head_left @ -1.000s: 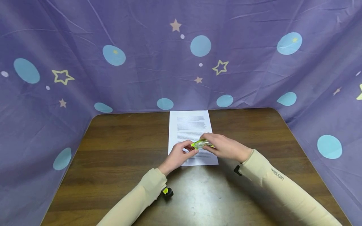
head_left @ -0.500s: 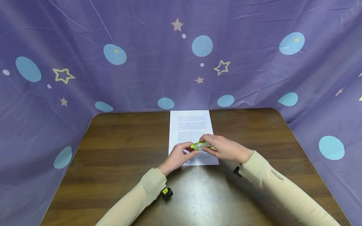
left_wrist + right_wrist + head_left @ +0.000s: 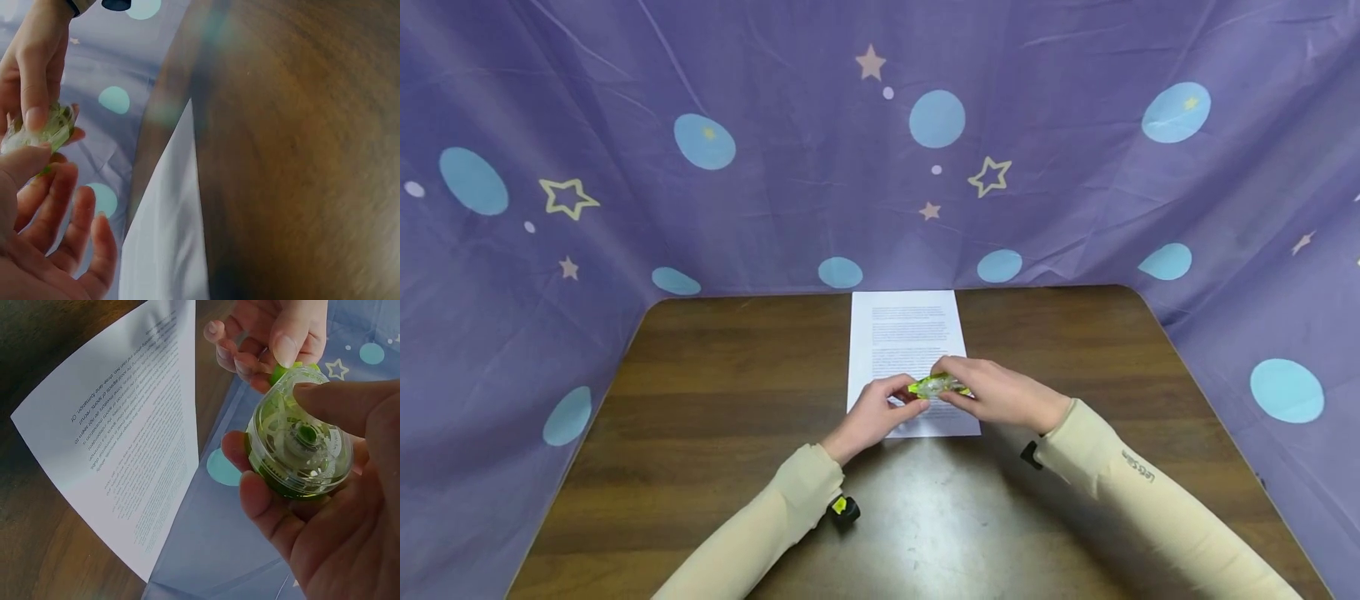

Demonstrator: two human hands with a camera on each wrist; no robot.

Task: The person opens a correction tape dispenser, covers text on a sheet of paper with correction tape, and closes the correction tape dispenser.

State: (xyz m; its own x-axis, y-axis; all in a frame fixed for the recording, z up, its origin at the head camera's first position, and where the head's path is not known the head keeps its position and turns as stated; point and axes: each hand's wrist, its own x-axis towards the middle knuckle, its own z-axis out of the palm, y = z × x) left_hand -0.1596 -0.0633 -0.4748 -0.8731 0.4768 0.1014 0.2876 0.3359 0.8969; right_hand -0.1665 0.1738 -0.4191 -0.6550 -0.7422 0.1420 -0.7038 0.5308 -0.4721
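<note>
A correction tape [image 3: 936,386] with a clear round body and bright green parts is held above the printed paper [image 3: 904,321]. My right hand [image 3: 1003,393] grips its body; in the right wrist view the thumb lies on top of the clear case [image 3: 300,450] and fingers curl beneath. Its green tip [image 3: 278,374] points to my left hand [image 3: 874,414], whose thumb and index finger pinch that end. The other left fingers [image 3: 75,231] are loosely bent and spread. A reel shows through the case. The paper lies flat on the table, its lower part partly hidden by both hands.
The brown wooden table [image 3: 730,400] stretches out on both sides of the paper. A purple curtain [image 3: 775,167] with stars and blue dots encloses its back and sides. A black wrist camera [image 3: 844,509] sits under the left sleeve [image 3: 775,517].
Both hands stay nearly in place around the correction tape. Its body has turned slightly in the right hand's grip. The head view has shifted a little.
</note>
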